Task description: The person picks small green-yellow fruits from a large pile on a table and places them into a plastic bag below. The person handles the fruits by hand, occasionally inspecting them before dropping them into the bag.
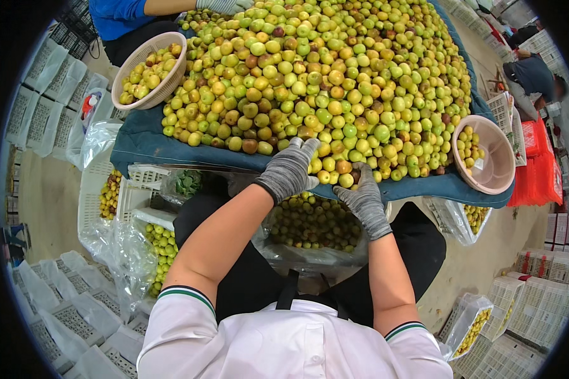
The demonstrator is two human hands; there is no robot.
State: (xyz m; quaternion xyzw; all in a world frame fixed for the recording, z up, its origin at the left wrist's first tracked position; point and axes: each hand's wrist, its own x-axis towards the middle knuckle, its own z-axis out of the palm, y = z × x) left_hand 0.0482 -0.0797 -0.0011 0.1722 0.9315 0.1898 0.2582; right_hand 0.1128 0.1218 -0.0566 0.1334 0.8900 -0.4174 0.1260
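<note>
A large heap of green, yellow and brown jujubes covers a table padded with blue cloth. My left hand, in a grey knit glove, rests at the heap's near edge, fingers and thumb spread against the fruit. My right hand, gloved alike, touches the same edge farther right. A dark brown jujube lies by its fingertips; whether it is gripped is unclear. Several yellow jujubes lie between the two hands. Below the table edge, between my knees, a plastic-lined container holds more, mostly brownish jujubes.
A pink basket of jujubes stands at the table's left, a partly filled pink bowl at its right corner. Across the table is a person's gloved hand. Lined crates flank me; red crates and a bending person are right.
</note>
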